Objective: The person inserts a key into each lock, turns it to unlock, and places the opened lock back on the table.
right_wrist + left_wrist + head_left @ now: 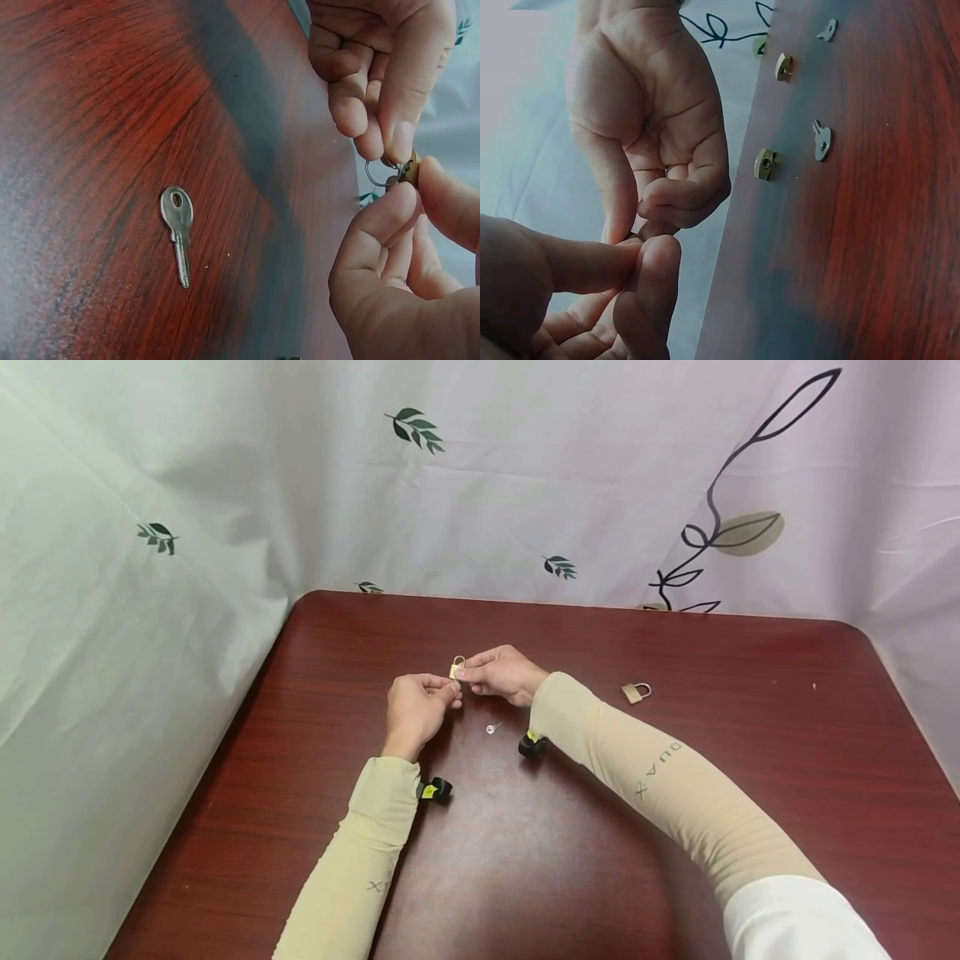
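Note:
My right hand (508,675) pinches a small brass padlock (455,671) by its body, shackle upward in the head view. Thumb and fingertips of my left hand (416,710) meet at its lower end, pinching what looks like a key, mostly hidden. A thin wire ring (370,174) hangs there beside the padlock's brass body (411,169) in the right wrist view. Fingers hide most of the padlock in the left wrist view. On the table below the hands lies a loose silver key (178,221).
Another brass padlock (636,693) lies to the right on the reddish-brown table (750,760). In the left wrist view two brass pieces, one nearer (765,163), lie near two keys, one nearer (822,141). A patterned white curtain (487,510) hangs behind the table.

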`<state>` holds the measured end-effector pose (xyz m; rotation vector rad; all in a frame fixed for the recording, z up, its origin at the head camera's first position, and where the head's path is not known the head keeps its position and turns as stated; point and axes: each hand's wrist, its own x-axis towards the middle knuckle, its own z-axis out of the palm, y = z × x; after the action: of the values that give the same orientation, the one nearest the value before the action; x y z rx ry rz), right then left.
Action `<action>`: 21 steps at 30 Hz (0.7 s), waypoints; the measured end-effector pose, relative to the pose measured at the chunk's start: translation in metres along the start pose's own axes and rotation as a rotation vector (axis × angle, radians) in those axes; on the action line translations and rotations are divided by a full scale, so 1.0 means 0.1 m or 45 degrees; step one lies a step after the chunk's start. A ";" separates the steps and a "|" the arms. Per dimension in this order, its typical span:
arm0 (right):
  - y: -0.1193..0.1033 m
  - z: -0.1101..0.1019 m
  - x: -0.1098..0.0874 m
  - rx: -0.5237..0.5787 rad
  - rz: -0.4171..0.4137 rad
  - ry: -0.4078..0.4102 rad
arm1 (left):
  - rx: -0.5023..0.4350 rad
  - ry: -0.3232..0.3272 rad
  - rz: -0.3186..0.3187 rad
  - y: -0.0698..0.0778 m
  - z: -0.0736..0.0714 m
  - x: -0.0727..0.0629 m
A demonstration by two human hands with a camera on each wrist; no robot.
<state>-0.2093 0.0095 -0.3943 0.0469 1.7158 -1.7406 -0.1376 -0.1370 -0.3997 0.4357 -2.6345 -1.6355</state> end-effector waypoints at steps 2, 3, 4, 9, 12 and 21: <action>0.00 0.01 -0.01 0.001 0.003 0.008 | 0.051 0.017 0.017 0.00 0.00 -0.01; 0.00 0.01 -0.01 0.003 0.003 0.012 | 0.072 0.025 0.024 0.01 0.00 -0.01; 0.00 0.01 -0.01 0.006 0.002 0.015 | 0.093 0.034 0.031 0.01 0.01 -0.01; 0.00 0.02 0.00 0.022 0.002 0.033 | 0.156 0.072 0.052 0.03 0.02 -0.03; 0.00 0.03 -0.01 0.018 0.004 0.042 | 0.169 0.091 0.070 0.04 0.04 -0.04; 0.00 0.03 0.00 0.003 0.018 0.055 | 0.234 0.145 0.129 0.01 0.07 -0.04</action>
<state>-0.2081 0.0073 -0.3937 0.0981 1.7402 -1.7433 -0.1346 -0.1297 -0.4012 0.3795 -2.6828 -1.3066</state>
